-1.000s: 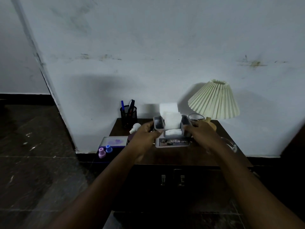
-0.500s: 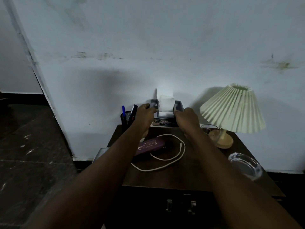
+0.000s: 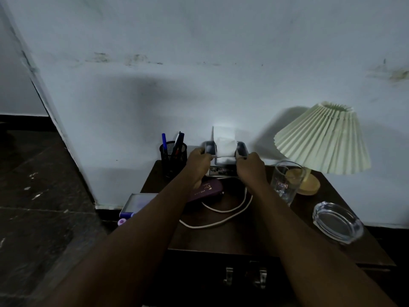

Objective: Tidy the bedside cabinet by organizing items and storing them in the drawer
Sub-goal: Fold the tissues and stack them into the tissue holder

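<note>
— Now, the left end: what stands there?
— A black mesh pen holder with pens in it, at the back left corner of the bedside cabinet. Just right of it is the left hand, its fingers curled round the left end of the grey tissue holder.
— And the holder's position?
— At the back of the cabinet top, close to the wall, between the pen holder and the drinking glass. A white tissue stands up from its middle. Whether it rests on the top or is held just clear, I cannot tell.
— In front of it?
— A purple case, partly under the left forearm, and a white cable looped beside it. Both lie on the top.
— The right side?
— The right hand grasps the holder's right end, fingers curled round it. Beyond it stand the drinking glass and a lamp with a pleated shade. A glass ashtray sits near the front right corner.
</note>
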`<state>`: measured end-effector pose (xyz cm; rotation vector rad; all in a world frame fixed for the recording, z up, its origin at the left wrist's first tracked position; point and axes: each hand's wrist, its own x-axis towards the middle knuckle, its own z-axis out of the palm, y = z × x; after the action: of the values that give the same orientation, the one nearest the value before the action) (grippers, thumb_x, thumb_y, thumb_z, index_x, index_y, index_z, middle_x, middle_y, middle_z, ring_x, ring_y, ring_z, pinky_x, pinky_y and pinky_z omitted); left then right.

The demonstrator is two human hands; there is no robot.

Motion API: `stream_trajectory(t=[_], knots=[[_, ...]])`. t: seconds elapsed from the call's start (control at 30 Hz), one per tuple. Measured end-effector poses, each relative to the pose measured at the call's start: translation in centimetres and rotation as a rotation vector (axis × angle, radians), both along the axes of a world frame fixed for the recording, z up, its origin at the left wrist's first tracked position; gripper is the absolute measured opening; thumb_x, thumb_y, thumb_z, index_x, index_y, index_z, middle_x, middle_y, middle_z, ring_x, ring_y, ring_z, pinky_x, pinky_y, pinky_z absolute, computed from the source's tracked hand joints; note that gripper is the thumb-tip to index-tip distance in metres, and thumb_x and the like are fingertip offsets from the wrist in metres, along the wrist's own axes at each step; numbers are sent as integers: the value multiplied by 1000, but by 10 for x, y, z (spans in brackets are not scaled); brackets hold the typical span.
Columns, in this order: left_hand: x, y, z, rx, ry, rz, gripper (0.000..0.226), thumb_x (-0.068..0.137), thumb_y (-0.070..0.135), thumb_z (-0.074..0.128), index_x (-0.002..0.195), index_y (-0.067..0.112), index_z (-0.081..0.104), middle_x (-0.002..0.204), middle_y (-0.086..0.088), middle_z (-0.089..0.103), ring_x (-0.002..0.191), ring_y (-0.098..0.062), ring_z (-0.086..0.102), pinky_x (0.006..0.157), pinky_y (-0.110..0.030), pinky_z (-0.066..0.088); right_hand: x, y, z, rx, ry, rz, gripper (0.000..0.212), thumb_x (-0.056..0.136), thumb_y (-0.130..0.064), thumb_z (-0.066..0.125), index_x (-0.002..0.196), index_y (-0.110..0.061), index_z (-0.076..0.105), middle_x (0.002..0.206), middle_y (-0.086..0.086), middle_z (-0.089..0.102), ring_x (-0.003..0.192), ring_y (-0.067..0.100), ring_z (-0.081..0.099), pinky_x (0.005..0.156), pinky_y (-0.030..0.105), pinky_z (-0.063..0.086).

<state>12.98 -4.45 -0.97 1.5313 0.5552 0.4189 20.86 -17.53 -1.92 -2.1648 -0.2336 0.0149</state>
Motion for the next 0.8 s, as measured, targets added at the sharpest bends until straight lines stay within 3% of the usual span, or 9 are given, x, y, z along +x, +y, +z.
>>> stream_trajectory(t=[0.13, 0.2, 0.33, 0.4, 0.47, 0.57, 0.63, 0.7, 0.8], knots=[[-6, -7, 1, 61, 39, -1, 41, 97, -6, 41, 95, 30, 60, 92, -8, 65, 67, -17, 50, 55, -31, 39, -8, -6, 0, -58, -9, -19, 41, 103, -27, 47, 131, 1, 52, 133, 25, 61, 121, 41, 60, 85, 37, 43], [-8, -8, 5, 63, 62, -10, 35, 97, -2, 45, 91, 29, 60, 88, -6, 62, 65, -14, 47, 54, -29, 36, -12, -8, 6, -90, -18, -19, 40, 100, -27, 50, 128, 2, 55, 132, 25, 62, 121, 42, 60, 90, 40, 47], [-10, -3, 6, 79, 103, -34, 15, 99, 6, 55, 107, 13, 67, 89, -8, 63, 69, -16, 55, 52, -25, 44, -13, -10, 12, -127, -56, -12, 36, 99, -26, 55, 122, 1, 59, 128, 25, 64, 118, 43, 62, 86, 38, 48], [-10, -3, 5, 71, 119, -51, 21, 101, 10, 58, 119, 6, 66, 98, -11, 68, 81, -22, 64, 60, -27, 50, -13, -10, 11, -128, -62, -13, 34, 98, -26, 56, 120, 0, 60, 127, 25, 65, 118, 43, 62, 82, 36, 45], [-8, -4, 5, 103, 145, -54, 25, 96, 13, 61, 119, 5, 67, 104, -12, 71, 94, -27, 68, 70, -30, 51, -12, -8, 10, -137, -76, -12, 30, 97, -23, 56, 117, 0, 61, 124, 24, 66, 115, 42, 63, 78, 33, 40], [-11, -9, 2, 394, 194, -8, 10, 90, 13, 61, 84, 7, 65, 79, -5, 66, 73, -20, 62, 62, -28, 43, -11, -5, 12, -179, -104, -4, 27, 97, -19, 54, 116, 0, 61, 122, 22, 67, 112, 41, 64, 77, 32, 40], [-11, -10, -5, 626, 250, 18, 28, 91, 10, 59, 63, 11, 54, 61, 1, 54, 60, -19, 54, 56, -25, 39, -10, -3, 18, -191, -123, -1, 30, 97, -19, 55, 118, 1, 61, 123, 22, 66, 114, 40, 64, 81, 34, 44], [-14, -16, -8, 743, 322, -21, 20, 95, 14, 58, 76, 10, 58, 70, 2, 57, 68, -21, 60, 56, -22, 41, -8, -1, 23, -199, -138, 10, 31, 95, -18, 57, 118, 3, 61, 123, 23, 66, 115, 41, 63, 88, 37, 48], [-12, -24, -12, 956, 469, -203, 22, 98, 25, 54, 99, 6, 64, 104, -11, 69, 102, -30, 69, 76, -33, 49, -8, -2, 28, -210, -144, 14, 30, 93, -16, 60, 116, 2, 62, 123, 22, 67, 116, 40, 63, 90, 36, 49]])
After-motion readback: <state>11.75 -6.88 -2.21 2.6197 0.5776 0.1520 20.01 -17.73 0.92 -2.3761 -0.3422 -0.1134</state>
